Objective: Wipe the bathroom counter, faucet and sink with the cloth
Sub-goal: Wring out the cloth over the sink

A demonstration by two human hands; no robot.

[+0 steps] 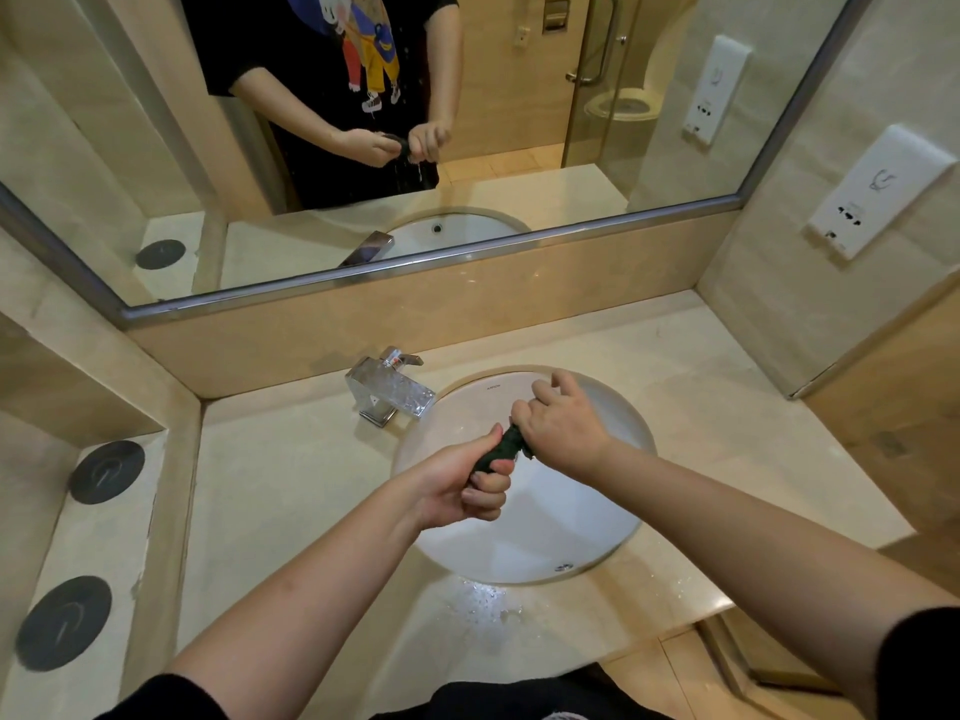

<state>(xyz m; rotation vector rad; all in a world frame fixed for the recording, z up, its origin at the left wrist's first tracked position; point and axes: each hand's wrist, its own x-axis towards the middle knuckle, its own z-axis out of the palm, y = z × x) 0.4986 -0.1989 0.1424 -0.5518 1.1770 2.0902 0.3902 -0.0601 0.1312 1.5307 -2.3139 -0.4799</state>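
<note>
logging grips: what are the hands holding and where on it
The twisted cloth: left hand grips its near end, right hand its far end, above the sink.

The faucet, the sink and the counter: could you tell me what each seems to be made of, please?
The faucet looks like polished chrome-plated metal: mirror-bright, with sharp reflections. The sink appears glazed white ceramic: smooth and glossy. The counter seems polished beige stone, perhaps marble or an imitation: faint veining and a soft sheen.

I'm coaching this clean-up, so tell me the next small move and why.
Probably open out the cloth and wipe the counter in front of the sink. The left hand and right hand grip it twisted tight over the sink, and water drops lie there.
</note>
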